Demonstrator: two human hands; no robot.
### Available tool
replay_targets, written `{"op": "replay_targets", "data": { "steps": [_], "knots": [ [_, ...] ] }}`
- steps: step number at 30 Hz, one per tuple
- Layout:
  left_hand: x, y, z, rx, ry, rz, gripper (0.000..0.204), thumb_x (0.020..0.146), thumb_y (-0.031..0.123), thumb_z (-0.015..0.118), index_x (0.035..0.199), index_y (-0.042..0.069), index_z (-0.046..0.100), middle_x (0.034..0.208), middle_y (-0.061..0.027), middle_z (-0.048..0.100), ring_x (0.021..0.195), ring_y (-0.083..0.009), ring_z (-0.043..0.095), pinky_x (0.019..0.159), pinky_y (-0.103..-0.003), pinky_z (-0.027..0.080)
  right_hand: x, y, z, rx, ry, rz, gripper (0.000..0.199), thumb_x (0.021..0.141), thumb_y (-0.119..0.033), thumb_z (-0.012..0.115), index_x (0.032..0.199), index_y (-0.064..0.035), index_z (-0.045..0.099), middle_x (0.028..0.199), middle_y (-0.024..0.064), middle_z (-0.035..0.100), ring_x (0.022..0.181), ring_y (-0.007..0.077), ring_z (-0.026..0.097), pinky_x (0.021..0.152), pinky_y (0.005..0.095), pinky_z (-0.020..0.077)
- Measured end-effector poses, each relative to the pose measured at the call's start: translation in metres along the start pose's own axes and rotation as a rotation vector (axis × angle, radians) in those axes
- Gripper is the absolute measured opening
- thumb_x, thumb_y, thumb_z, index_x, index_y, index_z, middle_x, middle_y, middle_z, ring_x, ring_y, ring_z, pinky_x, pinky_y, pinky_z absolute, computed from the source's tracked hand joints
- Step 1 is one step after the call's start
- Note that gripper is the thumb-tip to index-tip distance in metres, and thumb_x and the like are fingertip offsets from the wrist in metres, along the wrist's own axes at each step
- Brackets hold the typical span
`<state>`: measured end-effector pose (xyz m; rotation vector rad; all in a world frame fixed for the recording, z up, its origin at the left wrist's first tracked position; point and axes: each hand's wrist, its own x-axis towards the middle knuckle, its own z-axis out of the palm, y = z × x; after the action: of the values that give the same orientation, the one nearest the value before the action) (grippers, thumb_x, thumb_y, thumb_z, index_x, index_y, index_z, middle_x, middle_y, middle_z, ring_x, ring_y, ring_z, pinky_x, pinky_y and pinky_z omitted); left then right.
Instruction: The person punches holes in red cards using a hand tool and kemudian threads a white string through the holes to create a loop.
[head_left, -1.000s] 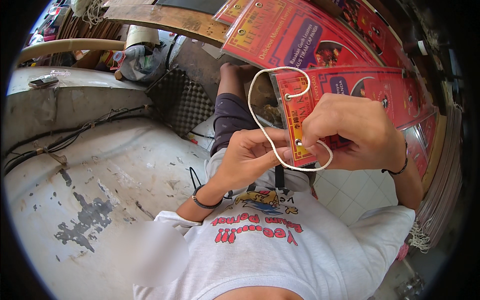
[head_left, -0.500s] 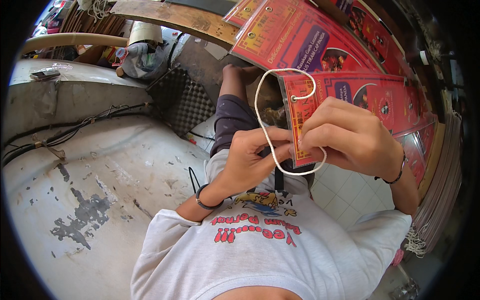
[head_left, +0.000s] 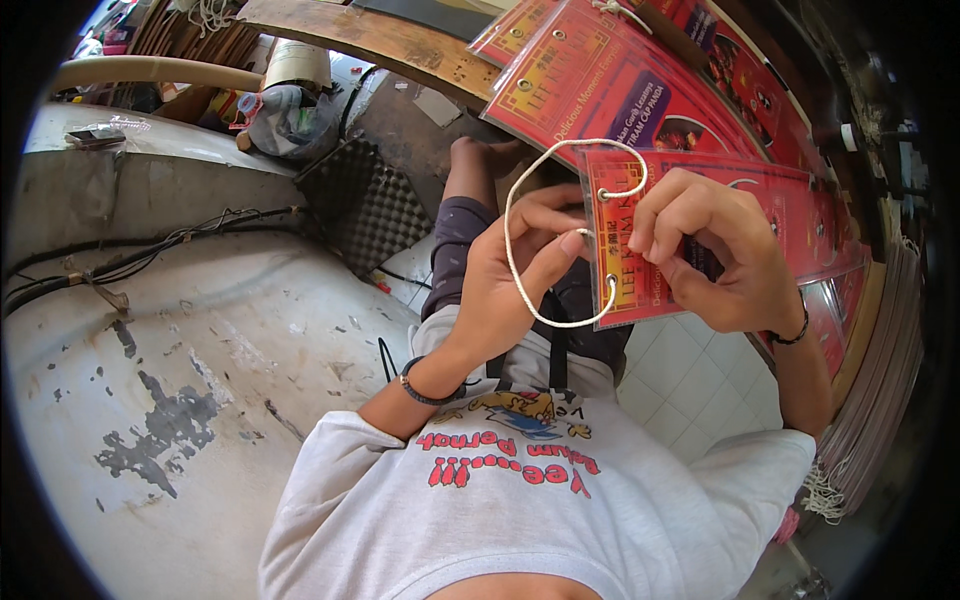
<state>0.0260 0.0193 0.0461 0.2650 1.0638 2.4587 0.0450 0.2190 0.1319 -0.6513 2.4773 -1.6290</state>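
Head view, single entry.

Left hand (head_left: 515, 275): centre of frame, fingers curled, thumb and forefinger pinching the white cord (head_left: 512, 262) against the left edge of the card. A dark band circles its wrist.

Right hand (head_left: 715, 250): right of centre, fingers closed over the face of the red laminated card (head_left: 640, 285), gripping it from the right side. A dark bracelet sits on this wrist too.

White cord: one loop, running from an eyelet at the card's upper left corner, arching out to the left, down past the left hand, and back into an eyelet at the card's lower left corner.

Red laminated card: centre frame, held between both hands above the lap, tilted; printed face toward the camera.

Further red cards (head_left: 620, 85): a row of like sheets with metal eyelets, fanned across the upper right, behind the held card.

Wooden plank (head_left: 370, 35): upper centre, beneath the top cards.

Grey concrete surface (head_left: 170, 400): left half of frame, paint flaked, with dark cables (head_left: 150, 245) running across its upper part.

White tiled floor (head_left: 690, 390): lower right of centre.

White printed shirt (head_left: 520, 500): bottom centre, the wearer's own.
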Motion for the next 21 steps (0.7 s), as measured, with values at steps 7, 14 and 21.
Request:
{"op": "replay_targets", "data": {
  "steps": [7, 14, 21],
  "knots": [
    [0.005, -0.007, -0.012, -0.004, -0.04, -0.17, 0.015, 0.095, 0.007, 0.06, 0.106, -0.003, 0.059, 0.1, -0.0103, 0.066, 0.094, -0.0142, 0.063, 0.085, -0.028, 0.051, 0.003, 0.005, -0.008, 0.082, -0.088, -0.078, 0.031, 0.068, 0.018, 0.047, 0.093, 0.0022, 0.057, 0.091, 0.0091, 0.061, 0.079, 0.0146, 0.061, 0.068, 0.0255, 0.0503],
    [-0.003, -0.009, -0.045, -0.009, 0.092, -0.043, 0.012, 0.095, 0.008, 0.059, 0.103, -0.001, 0.057, 0.095, -0.0111, 0.066, 0.084, -0.0172, 0.065, 0.076, -0.03, 0.053, -0.001, 0.003, -0.007, 0.272, -0.037, 0.023, 0.03, 0.068, 0.018, 0.045, 0.092, 0.0037, 0.056, 0.092, 0.0081, 0.058, 0.085, 0.0137, 0.059, 0.074, 0.0253, 0.05],
    [-0.003, 0.022, -0.077, 0.092, 0.177, 0.128, 0.008, 0.097, 0.005, 0.053, 0.103, 0.0, 0.056, 0.095, -0.0131, 0.066, 0.076, -0.0182, 0.064, 0.067, -0.032, 0.053, -0.001, -0.002, -0.012, 0.325, -0.05, 0.157, 0.028, 0.07, 0.017, 0.045, 0.091, 0.0031, 0.056, 0.091, 0.0064, 0.056, 0.085, 0.0122, 0.057, 0.074, 0.0245, 0.0479]
  ]
}}
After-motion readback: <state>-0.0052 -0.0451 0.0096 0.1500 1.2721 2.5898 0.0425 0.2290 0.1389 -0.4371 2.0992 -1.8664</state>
